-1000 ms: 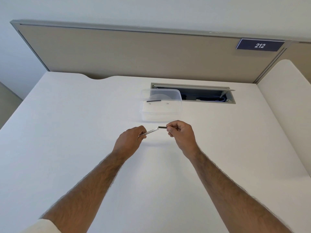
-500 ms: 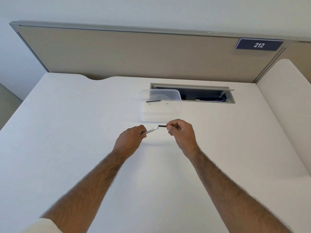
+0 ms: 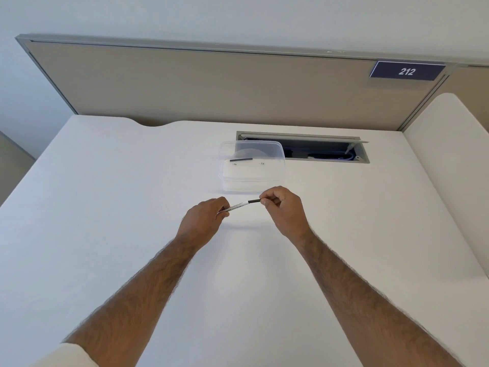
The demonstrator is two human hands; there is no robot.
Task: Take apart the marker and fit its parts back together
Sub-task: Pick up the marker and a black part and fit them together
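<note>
The marker (image 3: 242, 205) hangs in the air just above the white bench (image 3: 105, 207), between the person's two hands and in front of a clear plastic container (image 3: 251, 178). The left hand (image 3: 203, 221) pinches the white barrel near its nearer end. The right hand (image 3: 283, 207) is closed with thumb and forefinger on the black end piece (image 3: 254, 201), which looks seated on or meeting the barrel; whether it is fully home cannot be told.

The marker looks thin, light and stiff, probably hard smooth plastic, so a fingertip pinch should carry it, but a smooth round barrel may slip or roll under a twist. Holding the barrel close to the joint would likely keep the parts in line and spare the slender body from bending. The end piece is short, so it is best gripped around its sides and moved straight along the axis.

Inside the container lies a thin dark rod (image 3: 240, 160), probably another part, with two tiny pale bits (image 3: 260, 163) too small to identify.
</note>
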